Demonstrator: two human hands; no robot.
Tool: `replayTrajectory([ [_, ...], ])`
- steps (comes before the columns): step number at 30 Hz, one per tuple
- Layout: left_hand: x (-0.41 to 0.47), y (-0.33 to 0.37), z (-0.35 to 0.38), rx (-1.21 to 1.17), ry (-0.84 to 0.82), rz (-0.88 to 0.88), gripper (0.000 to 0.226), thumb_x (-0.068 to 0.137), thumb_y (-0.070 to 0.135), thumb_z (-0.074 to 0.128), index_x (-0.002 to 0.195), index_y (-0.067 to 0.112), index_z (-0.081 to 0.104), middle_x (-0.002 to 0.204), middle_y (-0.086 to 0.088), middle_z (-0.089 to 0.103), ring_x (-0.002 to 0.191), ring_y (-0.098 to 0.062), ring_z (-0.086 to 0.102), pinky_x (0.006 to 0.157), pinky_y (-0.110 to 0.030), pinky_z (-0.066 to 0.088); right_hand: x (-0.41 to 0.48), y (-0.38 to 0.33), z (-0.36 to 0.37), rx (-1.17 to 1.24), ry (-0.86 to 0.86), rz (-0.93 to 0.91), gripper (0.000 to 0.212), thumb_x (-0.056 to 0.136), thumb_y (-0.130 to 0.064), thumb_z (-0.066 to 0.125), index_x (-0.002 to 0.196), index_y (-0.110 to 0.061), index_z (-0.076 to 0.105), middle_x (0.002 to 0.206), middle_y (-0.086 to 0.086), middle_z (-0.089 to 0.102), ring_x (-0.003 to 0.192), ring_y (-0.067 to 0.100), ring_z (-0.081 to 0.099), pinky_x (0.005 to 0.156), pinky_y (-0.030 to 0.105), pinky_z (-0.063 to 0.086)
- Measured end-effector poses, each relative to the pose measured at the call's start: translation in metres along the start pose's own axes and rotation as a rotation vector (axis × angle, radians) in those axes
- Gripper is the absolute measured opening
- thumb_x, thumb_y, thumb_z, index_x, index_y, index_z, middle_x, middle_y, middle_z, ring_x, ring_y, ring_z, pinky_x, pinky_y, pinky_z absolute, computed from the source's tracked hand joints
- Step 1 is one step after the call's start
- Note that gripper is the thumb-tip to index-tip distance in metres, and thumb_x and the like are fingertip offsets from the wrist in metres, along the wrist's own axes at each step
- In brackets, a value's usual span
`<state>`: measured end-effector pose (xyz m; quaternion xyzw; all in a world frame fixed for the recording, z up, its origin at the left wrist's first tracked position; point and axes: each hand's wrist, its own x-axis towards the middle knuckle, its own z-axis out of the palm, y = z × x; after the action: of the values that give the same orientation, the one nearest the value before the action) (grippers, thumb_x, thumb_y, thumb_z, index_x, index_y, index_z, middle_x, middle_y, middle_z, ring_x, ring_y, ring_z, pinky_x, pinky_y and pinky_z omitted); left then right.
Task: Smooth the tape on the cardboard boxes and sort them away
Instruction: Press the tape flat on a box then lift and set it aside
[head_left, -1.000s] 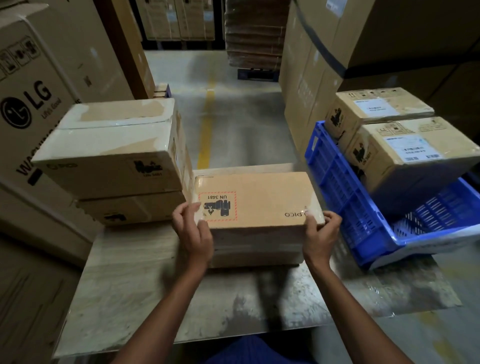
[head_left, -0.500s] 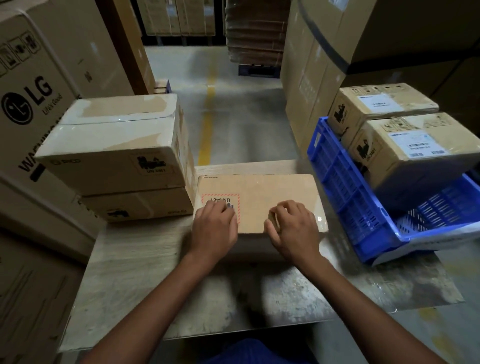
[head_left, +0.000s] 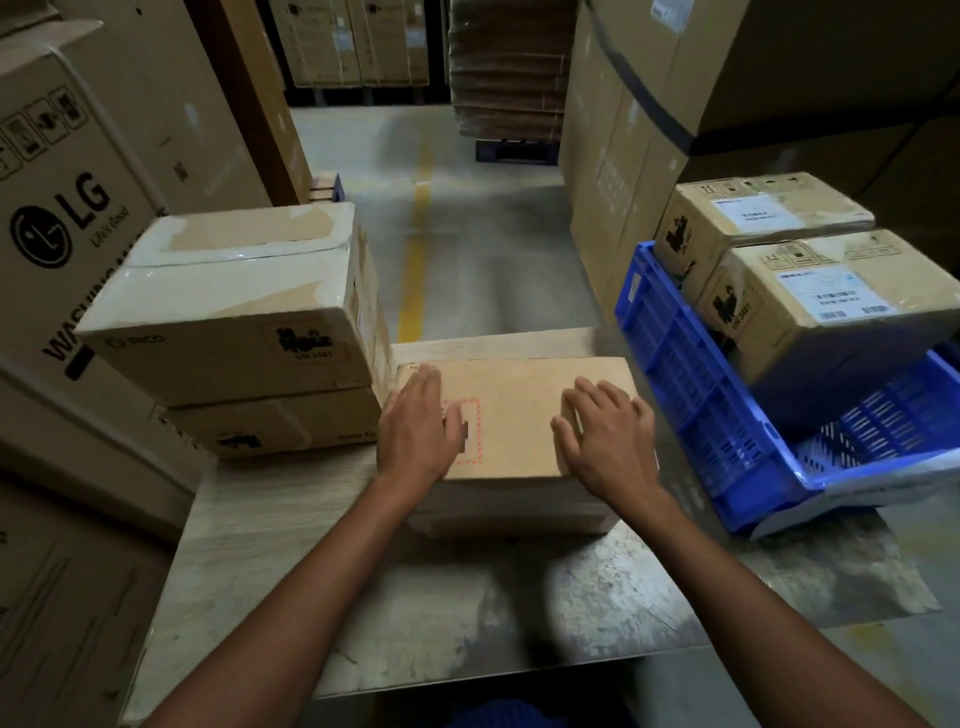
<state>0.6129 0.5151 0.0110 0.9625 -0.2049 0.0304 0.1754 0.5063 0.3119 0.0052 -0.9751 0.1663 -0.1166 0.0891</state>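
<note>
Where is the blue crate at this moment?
In the head view, the blue crate stands at the right, at the table's right edge, beside the middle flat box.

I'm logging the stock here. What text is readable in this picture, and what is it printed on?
"LG" and "Life's Good": big carton on the left.
"WASHING", partly hidden: same carton.
"UN 3481": top stacked box; also nearer box in the blue crate.
White shipping labels: too small.
Red-bordered label under the left hand: blurred.
</note>
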Motion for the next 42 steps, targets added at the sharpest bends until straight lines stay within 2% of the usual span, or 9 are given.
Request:
replayTrajectory([
  [8, -0.006, -0.001, 0.002, -0.107, 0.064, -0.189, 0.059, 0.097, 0.044, 0.052, 0.147, 0.015, 0.039, 0.158, -0.012, 0.029, 0.143, -0.031, 0.030, 0.112, -0.050, 0.036, -0.009, 0.000, 0.004, 0.073, 0.160, 0.166, 0.028, 0.092, -0.037, 0.062, 0.113, -0.018, 0.065, 0.134, 0.006, 0.059, 0.129, 0.027, 0.049, 0.106, 0.058, 0.037],
  [12, -0.010, -0.001, -0.002, -0.141, -0.055, -0.350, 0.070, 0.099, 0.055, 0.044, 0.155, 0.025, 0.015, 0.149, -0.013, 0.036, 0.125, -0.038, 0.050, 0.096, -0.051, 0.047, -0.029, 0.003, 0.008, 0.181, 0.226, 0.360, 0.048, 0.092, -0.037, 0.063, 0.132, -0.014, 0.051, 0.143, 0.015, 0.048, 0.129, 0.033, 0.048, 0.096, 0.051, 0.048],
  [15, -0.002, -0.006, -0.003, -0.118, -0.124, -0.346, 0.072, 0.099, 0.060, 0.039, 0.156, 0.029, 0.007, 0.146, -0.015, 0.038, 0.120, -0.042, 0.054, 0.095, -0.050, 0.045, -0.042, 0.013, 0.013, 0.430, 0.189, 0.514, 0.063, 0.093, -0.047, 0.063, 0.145, -0.018, 0.042, 0.139, 0.009, 0.053, 0.125, 0.029, 0.054, 0.095, 0.046, 0.051],
  [21, 0.009, -0.005, 0.001, -0.249, -0.132, -0.374, 0.071, 0.098, 0.056, 0.046, 0.156, 0.031, 0.012, 0.144, -0.014, 0.044, 0.125, -0.042, 0.051, 0.100, -0.049, 0.043, -0.033, 0.013, -0.004, 0.801, 0.242, 0.718, 0.049, 0.090, -0.045, 0.069, 0.131, -0.020, 0.057, 0.112, 0.002, 0.066, 0.097, 0.021, 0.063, 0.085, 0.046, 0.056],
  [30, -0.029, 0.013, 0.033, -0.667, -0.034, -0.563, 0.067, 0.102, 0.050, 0.039, 0.158, 0.030, 0.008, 0.149, -0.014, 0.037, 0.127, -0.037, 0.047, 0.102, -0.048, 0.040, 0.025, 0.001, -0.069, 0.684, 0.455, 0.431, 0.034, 0.098, -0.034, 0.063, 0.124, -0.014, 0.068, 0.102, -0.004, 0.067, 0.092, 0.011, 0.059, 0.073, 0.023, 0.043],
  [32, -0.035, 0.007, 0.033, -0.640, -0.076, -0.625, 0.073, 0.101, 0.056, 0.035, 0.159, 0.028, 0.000, 0.160, -0.016, 0.018, 0.142, -0.039, 0.029, 0.112, -0.053, 0.029, 0.033, -0.009, -0.067, 0.669, 0.464, 0.359, 0.034, 0.098, -0.034, 0.061, 0.126, -0.016, 0.068, 0.109, 0.002, 0.071, 0.096, 0.016, 0.065, 0.080, 0.034, 0.054],
  [35, -0.031, -0.014, 0.021, -0.403, 0.045, -0.396, 0.077, 0.100, 0.063, 0.027, 0.160, 0.024, -0.002, 0.167, -0.008, -0.008, 0.152, -0.032, 0.003, 0.121, -0.053, 0.009, 0.033, -0.027, -0.057, 0.654, 0.435, 0.254, 0.037, 0.098, -0.039, 0.055, 0.130, -0.022, 0.065, 0.115, 0.000, 0.070, 0.103, 0.018, 0.065, 0.084, 0.047, 0.058],
  [39, 0.016, -0.011, -0.047, -0.784, 0.161, -0.226, 0.071, 0.096, 0.062, 0.030, 0.150, 0.017, 0.038, 0.150, -0.008, 0.044, 0.135, -0.023, 0.044, 0.106, -0.038, 0.037, 0.025, -0.048, -0.059, 0.648, 0.451, 0.001, 0.031, 0.094, -0.030, 0.061, 0.121, -0.020, 0.071, 0.114, -0.005, 0.072, 0.105, 0.012, 0.063, 0.090, 0.047, 0.055],
  [42, 0.043, 0.001, -0.094, -1.011, -0.147, -0.279, 0.051, 0.100, 0.060, 0.041, 0.129, 0.022, 0.056, 0.125, -0.007, 0.065, 0.118, -0.025, 0.060, 0.098, -0.038, 0.045, 0.008, -0.056, -0.061, 0.728, 0.460, -0.247, 0.027, 0.090, -0.026, 0.062, 0.112, -0.019, 0.075, 0.113, -0.013, 0.068, 0.108, 0.004, 0.062, 0.092, 0.045, 0.053],
])
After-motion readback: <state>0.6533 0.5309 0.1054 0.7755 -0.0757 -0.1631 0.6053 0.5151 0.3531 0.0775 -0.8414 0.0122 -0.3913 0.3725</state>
